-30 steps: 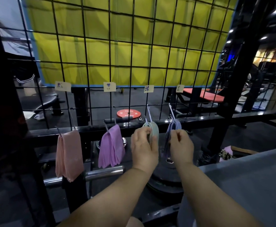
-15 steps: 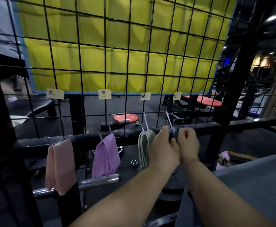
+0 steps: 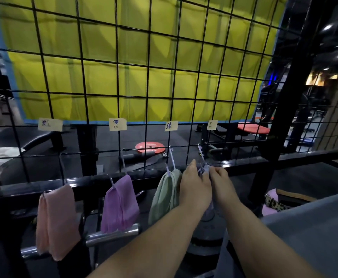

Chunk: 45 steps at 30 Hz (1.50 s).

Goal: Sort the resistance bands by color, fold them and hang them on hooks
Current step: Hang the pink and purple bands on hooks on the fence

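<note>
So, left hand [image 3: 194, 187] and right hand [image 3: 222, 180] both pinch the bluish band [image 3: 203, 169] tight at its hook [image 3: 201, 155]. At its 9 o'clock hang three more, folded: green band [image 3: 166, 195], purple band [image 3: 121, 203], pink band [image 3: 56, 219].

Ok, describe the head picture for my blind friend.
Left hand and right hand pinch a bluish band at the rightmost hook of a wire grid. To its left hang a green band, a purple band and a pink band, folded, under paper labels.

pink band [image 3: 53, 221], purple band [image 3: 121, 203], green band [image 3: 167, 192], yellow curtain [image 3: 136, 77], black grid [image 3: 148, 97], red plate [image 3: 149, 147]
</note>
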Each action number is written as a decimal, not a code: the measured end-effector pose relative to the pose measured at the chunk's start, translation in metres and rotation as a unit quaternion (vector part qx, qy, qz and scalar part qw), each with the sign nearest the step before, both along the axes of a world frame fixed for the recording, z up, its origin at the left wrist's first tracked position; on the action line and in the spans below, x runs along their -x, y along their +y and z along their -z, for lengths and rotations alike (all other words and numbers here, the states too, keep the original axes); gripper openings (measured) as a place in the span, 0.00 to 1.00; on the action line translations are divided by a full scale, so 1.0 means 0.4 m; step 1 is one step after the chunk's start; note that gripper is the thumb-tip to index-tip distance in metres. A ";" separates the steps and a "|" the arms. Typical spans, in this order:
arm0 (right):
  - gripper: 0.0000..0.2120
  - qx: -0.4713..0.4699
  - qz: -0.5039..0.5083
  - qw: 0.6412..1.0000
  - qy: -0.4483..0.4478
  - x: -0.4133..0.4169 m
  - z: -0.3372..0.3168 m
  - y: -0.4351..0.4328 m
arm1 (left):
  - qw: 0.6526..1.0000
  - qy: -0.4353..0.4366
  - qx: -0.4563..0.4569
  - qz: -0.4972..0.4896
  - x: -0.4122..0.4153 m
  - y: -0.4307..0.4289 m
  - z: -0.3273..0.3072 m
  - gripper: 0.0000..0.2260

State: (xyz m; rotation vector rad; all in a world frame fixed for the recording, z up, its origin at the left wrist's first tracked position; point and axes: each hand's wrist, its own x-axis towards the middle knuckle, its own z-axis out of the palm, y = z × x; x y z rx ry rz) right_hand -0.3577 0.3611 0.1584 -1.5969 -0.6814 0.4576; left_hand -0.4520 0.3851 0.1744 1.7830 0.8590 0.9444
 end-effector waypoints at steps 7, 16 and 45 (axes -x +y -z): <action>0.07 -0.021 -0.033 0.998 0.058 0.000 -0.007 0.004 | 0.998 -0.048 0.037 -0.025 -0.027 0.012 -0.023 0.12; 0.10 -0.043 -0.018 0.996 0.075 -0.016 -0.031 0.015 | 0.994 -0.082 0.045 -0.049 -0.065 0.035 -0.045 0.09; 0.08 0.045 0.011 0.999 0.006 -0.105 -0.044 0.022 | 0.998 -0.046 0.046 -0.026 -0.133 0.066 -0.037 0.09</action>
